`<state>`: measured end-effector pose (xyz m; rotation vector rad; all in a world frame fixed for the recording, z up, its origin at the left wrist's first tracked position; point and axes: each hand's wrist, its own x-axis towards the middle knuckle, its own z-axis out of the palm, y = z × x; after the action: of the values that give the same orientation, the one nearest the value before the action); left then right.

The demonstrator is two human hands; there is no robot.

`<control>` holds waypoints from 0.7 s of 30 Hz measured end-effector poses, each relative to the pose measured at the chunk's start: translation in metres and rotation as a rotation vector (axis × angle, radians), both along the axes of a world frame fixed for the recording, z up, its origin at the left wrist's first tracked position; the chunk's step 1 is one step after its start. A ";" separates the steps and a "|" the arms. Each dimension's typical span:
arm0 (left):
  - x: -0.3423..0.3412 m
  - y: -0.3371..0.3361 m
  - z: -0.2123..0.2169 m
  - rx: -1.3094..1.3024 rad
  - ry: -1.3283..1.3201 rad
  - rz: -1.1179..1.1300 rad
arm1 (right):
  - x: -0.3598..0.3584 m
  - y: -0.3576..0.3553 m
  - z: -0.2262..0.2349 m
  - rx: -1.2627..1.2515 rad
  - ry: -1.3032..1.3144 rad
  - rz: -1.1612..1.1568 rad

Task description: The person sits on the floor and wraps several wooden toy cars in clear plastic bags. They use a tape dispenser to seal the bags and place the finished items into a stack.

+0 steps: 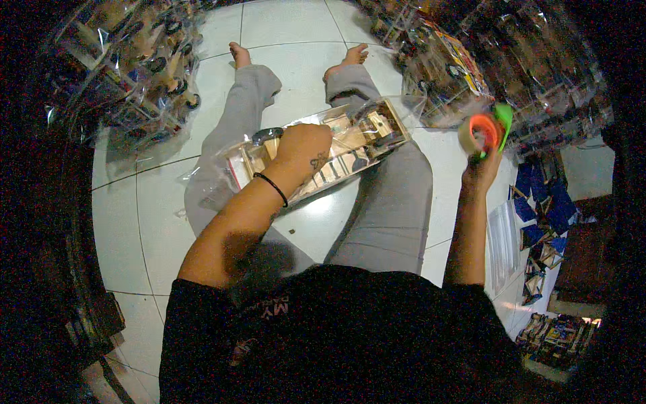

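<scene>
Across my lap lies a long, shallow wooden tray-like package [343,165] in clear plastic wrap, tilted with its right end farther away. Pale wooden pieces and dark round parts like wheels show through the film. Loose clear plastic [214,167] sticks out past its left end. My left hand [306,145] is closed and pressed onto the top of the package, its fingertips hidden beneath it. Raised off to the right, away from the package, my right hand [481,168] grips a green and orange tape dispenser [501,124] with a tape roll on it.
Piles of plastic-wrapped wooden goods stand at far left [145,74] and far right [538,74]. On the right floor lie clear plastic sheets [503,242], blue pieces with wooden frames [544,202] and another bundle [555,337]. My legs [390,209] spread over white tiles [289,27].
</scene>
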<state>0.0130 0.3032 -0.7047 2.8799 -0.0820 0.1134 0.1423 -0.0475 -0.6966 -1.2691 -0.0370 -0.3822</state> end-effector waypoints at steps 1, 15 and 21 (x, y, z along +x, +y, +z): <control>0.000 0.000 0.000 -0.009 -0.002 0.010 | 0.004 0.030 0.025 -0.232 -0.149 -0.026; 0.001 0.008 0.006 -0.102 -0.068 -0.012 | 0.045 0.298 0.094 -1.963 -0.212 0.864; 0.003 0.011 -0.002 -0.128 -0.049 -0.011 | 0.065 0.342 0.111 -2.384 -1.051 1.352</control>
<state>0.0161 0.3138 -0.7066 2.7489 -0.0957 0.1801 0.2070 0.2947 -0.5854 -2.5068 -2.7838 0.5878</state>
